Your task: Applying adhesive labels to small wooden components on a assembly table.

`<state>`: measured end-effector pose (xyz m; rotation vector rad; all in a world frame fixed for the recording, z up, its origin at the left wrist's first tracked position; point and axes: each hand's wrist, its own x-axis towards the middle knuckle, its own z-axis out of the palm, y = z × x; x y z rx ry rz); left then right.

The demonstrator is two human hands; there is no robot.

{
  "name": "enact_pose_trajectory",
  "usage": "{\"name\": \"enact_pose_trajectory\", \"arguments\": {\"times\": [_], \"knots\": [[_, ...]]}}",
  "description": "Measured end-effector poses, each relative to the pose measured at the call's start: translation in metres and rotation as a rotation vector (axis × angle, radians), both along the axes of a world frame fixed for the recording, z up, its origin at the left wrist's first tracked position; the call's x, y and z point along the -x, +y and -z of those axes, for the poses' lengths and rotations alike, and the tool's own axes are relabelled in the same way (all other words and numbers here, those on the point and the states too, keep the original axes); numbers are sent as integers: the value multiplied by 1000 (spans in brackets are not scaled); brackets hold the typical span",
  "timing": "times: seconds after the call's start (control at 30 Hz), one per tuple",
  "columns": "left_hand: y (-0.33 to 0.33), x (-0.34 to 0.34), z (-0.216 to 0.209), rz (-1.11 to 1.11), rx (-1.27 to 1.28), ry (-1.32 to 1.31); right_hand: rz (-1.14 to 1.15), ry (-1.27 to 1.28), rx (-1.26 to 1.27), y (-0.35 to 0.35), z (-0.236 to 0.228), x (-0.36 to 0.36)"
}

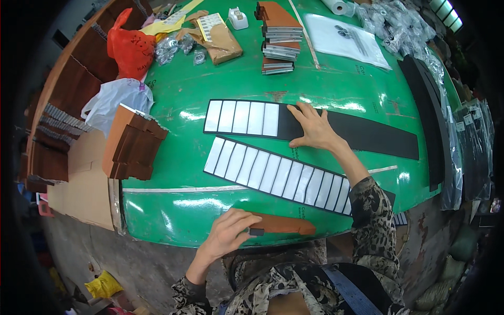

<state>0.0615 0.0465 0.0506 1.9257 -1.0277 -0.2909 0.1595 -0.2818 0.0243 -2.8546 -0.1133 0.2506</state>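
Note:
My right hand [315,127] lies with spread fingers across a long black strip [378,137], pressing on its middle. White rectangular patches [241,117] fill the left end of that strip. Nearer to me, a second black-edged strip [280,175] is covered with a row of several white patches, its right end hidden under my right sleeve. By the table's near edge my left hand [229,232] pinches a small black rectangular piece [256,232]. Just beside those fingers lies a flat reddish-brown piece [287,224], partly behind the hand.
Stacked brown pieces stand at the far middle [281,37] and left [135,142] of the green table [178,157]. A red bag [130,47], a white plastic bag [118,102] and a tape dispenser [238,18] are farther back. Long black strips [422,115] line the right edge.

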Motion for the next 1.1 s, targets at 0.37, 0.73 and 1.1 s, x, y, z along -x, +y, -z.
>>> {"name": "enact_pose_trajectory", "arguments": {"times": [0.37, 0.73, 1.1], "knots": [[-1, 10, -8, 463, -470, -279, -27, -222, -121, -9, 18, 4], [-119, -79, 17, -559, 459, 1193, -33, -398, -272, -11, 6, 7], [-156, -97, 38, -765, 658, 1165, -27, -395, -337, -1, 0, 31]]}}
